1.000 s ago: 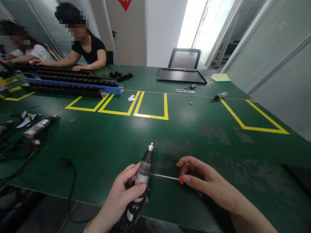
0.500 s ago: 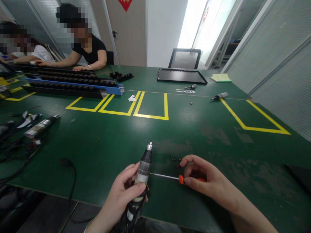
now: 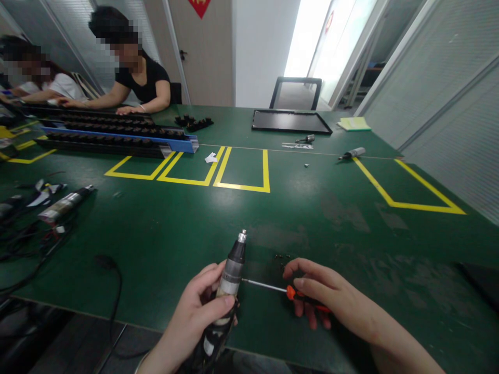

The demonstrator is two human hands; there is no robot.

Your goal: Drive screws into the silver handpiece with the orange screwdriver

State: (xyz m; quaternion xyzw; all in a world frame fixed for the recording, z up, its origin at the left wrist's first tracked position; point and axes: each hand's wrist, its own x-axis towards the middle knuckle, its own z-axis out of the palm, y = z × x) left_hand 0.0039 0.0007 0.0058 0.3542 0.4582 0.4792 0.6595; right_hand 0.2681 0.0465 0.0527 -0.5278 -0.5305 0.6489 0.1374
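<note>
My left hand (image 3: 206, 306) is wrapped round an electric screwdriver (image 3: 233, 270), whose metal nose points up and away over the green table. From the right, a hand screwdriver (image 3: 268, 286) with a red and black handle lies crosswise, its tip against or very near the tool's side. The fingers of my right hand (image 3: 323, 291) are around that handle, thumb above and other fingers below it. Several tiny dark screws (image 3: 281, 256) lie on the table just beyond my right fingertips.
Another electric screwdriver (image 3: 66, 203) and tangled cables are at the left. Long black and blue rails (image 3: 117, 136) lie at the back left, where two people sit. A black tray (image 3: 290, 122), a grey tool (image 3: 352, 154) and yellow tape outlines (image 3: 241, 187) are farther off.
My right hand has shifted its grip on the red-handled screwdriver: the thumb has risen over the handle and the lower fingers now show beneath it. The left hand's tool has barely moved.
</note>
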